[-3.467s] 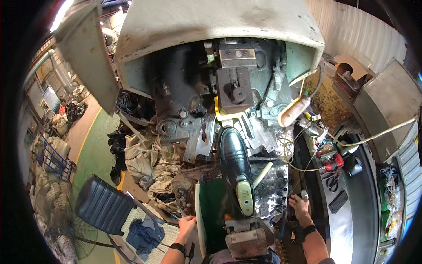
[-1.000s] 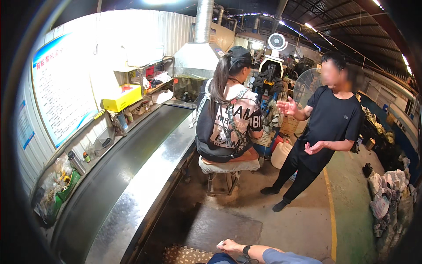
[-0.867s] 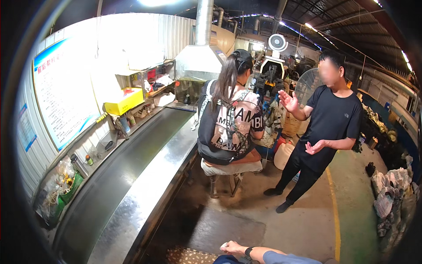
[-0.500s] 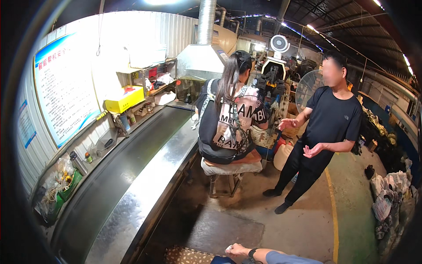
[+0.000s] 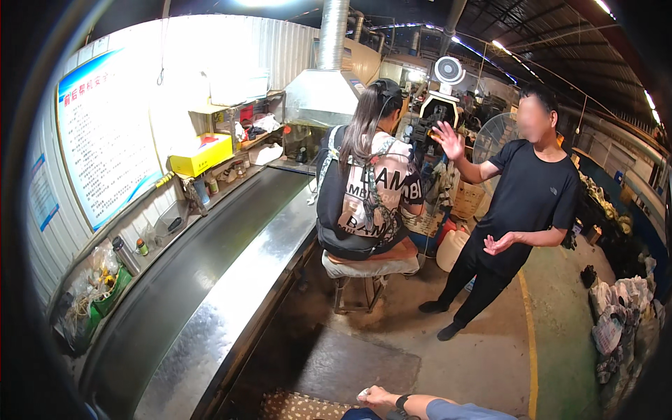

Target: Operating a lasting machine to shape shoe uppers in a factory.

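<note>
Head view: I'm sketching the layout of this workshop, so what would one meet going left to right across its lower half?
Green bag → bright metal strip → the right hand, something small and whitish at its front → standing person in black → heap of pale sacks.
</note>
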A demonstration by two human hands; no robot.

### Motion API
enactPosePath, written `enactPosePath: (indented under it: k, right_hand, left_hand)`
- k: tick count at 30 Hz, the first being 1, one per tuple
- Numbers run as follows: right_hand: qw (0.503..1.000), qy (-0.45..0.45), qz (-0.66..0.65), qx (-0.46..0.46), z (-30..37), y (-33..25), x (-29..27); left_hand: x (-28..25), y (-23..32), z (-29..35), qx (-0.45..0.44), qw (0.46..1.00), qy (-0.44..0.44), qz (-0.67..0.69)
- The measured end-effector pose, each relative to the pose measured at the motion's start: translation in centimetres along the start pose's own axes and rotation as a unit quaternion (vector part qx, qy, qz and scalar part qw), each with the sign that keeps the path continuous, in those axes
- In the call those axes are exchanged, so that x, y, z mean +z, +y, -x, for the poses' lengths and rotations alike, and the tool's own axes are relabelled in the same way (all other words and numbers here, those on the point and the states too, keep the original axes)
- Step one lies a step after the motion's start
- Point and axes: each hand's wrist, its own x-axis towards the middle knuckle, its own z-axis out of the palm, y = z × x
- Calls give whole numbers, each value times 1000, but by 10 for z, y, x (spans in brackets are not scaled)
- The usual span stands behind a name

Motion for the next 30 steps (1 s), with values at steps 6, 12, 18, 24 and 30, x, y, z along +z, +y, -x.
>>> enactPosePath:
  k: [6,12,18,24,30]
  right_hand:
    - [999,-27,23,-17,2,-1,17]
    - [998,-13,62,-27,14,-13,19]
    - [997,-30,73,9,-3,-6,22]
    - [990,-84,111,-14,-21,-41,50]
    - [986,-142,32,-83,-23,-116,76]
  left_hand:
    - [-4,-1,-1,-11,1000,3,8]
    - [-36,-8,8,-27,998,44,19]
    - [-81,-12,33,-54,990,122,35]
    - [-158,-16,92,-108,960,255,46]
    - [-260,10,202,-130,880,452,70]
